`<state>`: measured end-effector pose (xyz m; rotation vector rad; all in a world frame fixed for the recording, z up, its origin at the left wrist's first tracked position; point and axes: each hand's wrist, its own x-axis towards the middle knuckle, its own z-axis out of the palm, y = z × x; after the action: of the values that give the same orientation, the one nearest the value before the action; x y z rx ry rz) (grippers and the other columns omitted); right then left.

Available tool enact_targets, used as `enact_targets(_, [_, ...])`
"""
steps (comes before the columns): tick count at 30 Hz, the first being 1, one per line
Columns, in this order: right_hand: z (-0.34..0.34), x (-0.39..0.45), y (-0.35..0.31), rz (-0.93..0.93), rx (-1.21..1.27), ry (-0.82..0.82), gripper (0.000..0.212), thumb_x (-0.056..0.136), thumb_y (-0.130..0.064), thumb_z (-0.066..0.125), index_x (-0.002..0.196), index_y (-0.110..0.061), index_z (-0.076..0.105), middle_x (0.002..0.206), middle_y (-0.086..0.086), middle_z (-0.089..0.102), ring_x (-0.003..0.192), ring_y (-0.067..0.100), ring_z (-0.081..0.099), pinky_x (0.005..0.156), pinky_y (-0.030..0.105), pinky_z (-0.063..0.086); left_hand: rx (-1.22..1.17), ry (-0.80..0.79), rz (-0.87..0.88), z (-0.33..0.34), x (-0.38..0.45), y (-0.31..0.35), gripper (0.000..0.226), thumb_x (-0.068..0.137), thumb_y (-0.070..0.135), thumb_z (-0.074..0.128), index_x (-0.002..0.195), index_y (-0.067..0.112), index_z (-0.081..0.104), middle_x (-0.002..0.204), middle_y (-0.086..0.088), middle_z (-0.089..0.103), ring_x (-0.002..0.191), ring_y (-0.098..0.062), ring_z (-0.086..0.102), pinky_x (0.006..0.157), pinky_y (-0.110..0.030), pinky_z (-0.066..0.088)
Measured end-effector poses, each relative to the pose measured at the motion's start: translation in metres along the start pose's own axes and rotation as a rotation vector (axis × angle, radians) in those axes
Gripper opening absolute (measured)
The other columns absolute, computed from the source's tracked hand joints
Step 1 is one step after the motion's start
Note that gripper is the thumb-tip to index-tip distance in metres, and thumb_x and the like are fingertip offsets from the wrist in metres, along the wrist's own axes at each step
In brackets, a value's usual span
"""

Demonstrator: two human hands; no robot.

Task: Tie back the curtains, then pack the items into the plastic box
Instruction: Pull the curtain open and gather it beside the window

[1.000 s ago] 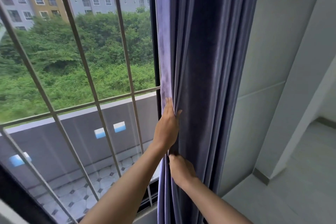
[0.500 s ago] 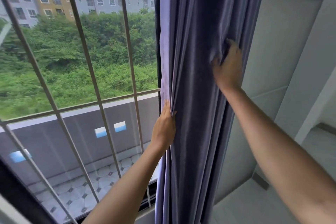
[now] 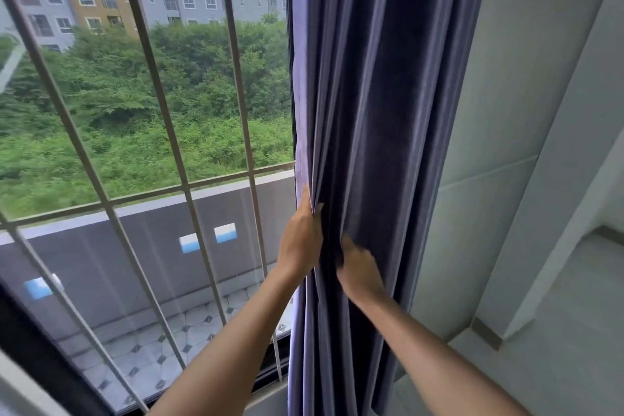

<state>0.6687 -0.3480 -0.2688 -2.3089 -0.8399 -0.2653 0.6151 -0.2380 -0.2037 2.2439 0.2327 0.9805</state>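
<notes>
The gathered purple curtain [image 3: 381,132] hangs straight ahead of both hands, with the barred window [image 3: 141,152] close on the left hand's outer side and bare wall [image 3: 506,111] and open floor beyond the right hand. The left hand [image 3: 301,240] pinches the curtain's left edge between thumb and fingers. Just below and beside it, the right hand [image 3: 359,272], blurred, presses into the folds; I cannot tell whether its fingers curl round cloth.

From nine to twelve o'clock, slanted grey metal window bars [image 3: 148,54] block your reach outward. The gathered purple velvet curtain [image 3: 378,111] hangs dead ahead. At three o'clock you have open room before the pale grey wall [image 3: 499,152].
</notes>
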Motion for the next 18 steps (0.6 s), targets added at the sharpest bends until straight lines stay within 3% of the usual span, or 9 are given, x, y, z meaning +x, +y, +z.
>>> enact_targets(3, [0.014, -0.02, -0.005, 0.008, -0.066, -0.019, 0.042, 0.093, -0.007, 0.044, 0.136, -0.01, 0.043, 0.099, 0.017, 0.069, 0.092, 0.038, 0.066, 0.077, 0.041, 0.05, -0.021, -0.001, 0.009, -0.001, -0.001, -0.001, 0.043, 0.103, 0.017, 0.031, 0.145, 0.013, 0.031, 0.133, -0.005, 0.056, 0.112, -0.025, 0.057, 0.09, -0.032, 0.048])
enact_targets(8, [0.027, -0.03, -0.019, -0.036, -0.08, 0.057, 0.037, 0.088, 0.0, 0.05, 0.124, -0.007, 0.055, 0.085, 0.017, 0.07, 0.074, 0.039, 0.068, 0.062, 0.04, 0.053, -0.074, -0.025, -0.023, 0.002, -0.002, 0.001, 0.045, 0.103, 0.027, 0.028, 0.147, 0.017, 0.028, 0.142, -0.004, 0.048, 0.122, -0.023, 0.052, 0.098, -0.035, 0.046])
enact_targets(11, [0.028, -0.03, -0.027, -0.023, -0.083, 0.028, 0.038, 0.091, -0.002, 0.046, 0.127, -0.013, 0.053, 0.091, 0.014, 0.071, 0.077, 0.035, 0.069, 0.067, 0.042, 0.056, -0.089, -0.059, -0.053, 0.008, -0.005, 0.0, 0.058, 0.099, 0.049, 0.025, 0.149, 0.021, 0.022, 0.15, -0.002, 0.037, 0.134, -0.019, 0.04, 0.107, -0.037, 0.039])
enact_targets(14, [0.024, -0.032, -0.036, -0.01, -0.076, 0.143, 0.026, 0.081, -0.005, 0.066, 0.107, -0.012, 0.066, 0.08, 0.004, 0.073, 0.066, 0.02, 0.07, 0.057, 0.026, 0.053, -0.07, -0.091, -0.096, 0.012, -0.01, -0.001, 0.084, 0.086, 0.074, 0.022, 0.15, 0.02, 0.018, 0.153, -0.002, 0.032, 0.138, -0.018, 0.035, 0.109, -0.042, 0.037])
enact_targets(15, [0.022, -0.033, -0.04, 0.011, -0.051, 0.178, 0.019, 0.081, -0.007, 0.065, 0.099, -0.013, 0.068, 0.078, 0.002, 0.073, 0.064, 0.016, 0.069, 0.056, 0.021, 0.05, -0.057, -0.091, -0.101, 0.013, -0.01, 0.0, 0.087, 0.084, 0.076, 0.024, 0.15, 0.02, 0.017, 0.153, -0.002, 0.033, 0.138, -0.019, 0.035, 0.108, -0.043, 0.038])
enact_targets(17, [0.019, -0.033, -0.046, 0.017, -0.029, 0.175, 0.019, 0.079, -0.006, 0.057, 0.086, -0.017, 0.071, 0.073, -0.003, 0.072, 0.06, 0.008, 0.068, 0.053, 0.015, 0.046, -0.032, -0.09, -0.093, 0.013, -0.009, 0.002, 0.085, 0.086, 0.072, 0.032, 0.149, 0.018, 0.018, 0.151, -0.004, 0.035, 0.138, -0.022, 0.035, 0.108, -0.044, 0.039])
enact_targets(18, [0.022, -0.033, -0.046, -0.01, -0.033, 0.151, 0.019, 0.073, -0.003, 0.064, 0.082, -0.019, 0.072, 0.069, -0.004, 0.072, 0.056, 0.005, 0.066, 0.052, 0.013, 0.046, -0.017, -0.091, -0.083, 0.012, -0.008, 0.002, 0.08, 0.088, 0.064, 0.038, 0.149, 0.016, 0.019, 0.151, -0.005, 0.036, 0.138, -0.024, 0.035, 0.108, -0.044, 0.038])
